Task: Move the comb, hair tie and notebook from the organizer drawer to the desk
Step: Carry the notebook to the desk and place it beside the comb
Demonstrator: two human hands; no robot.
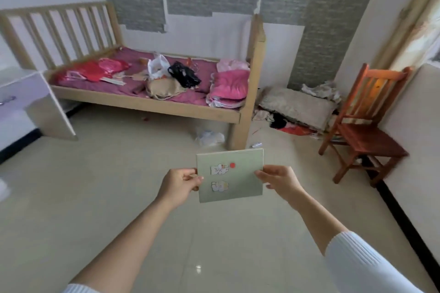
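Observation:
A pale green notebook [238, 181] with two white cartoon stickers and a red dot is held up in front of me, above the floor. My left hand [178, 187] pinches its left edge and my right hand [279, 181] grips its right edge. At the far left stands the white desk [31, 97]; a small dark looped thing that I cannot identify lies on it at the frame's edge. The comb, the hair tie and the organizer drawer are not in sight.
A wooden bed [147, 102] with a purple mattress, plastic bags and pink bedding stands ahead against the wall. A red-brown wooden chair [364, 131] is at the right, beside a heap of cloth [295, 107]. Glossy beige floor tiles [119, 173] lie between.

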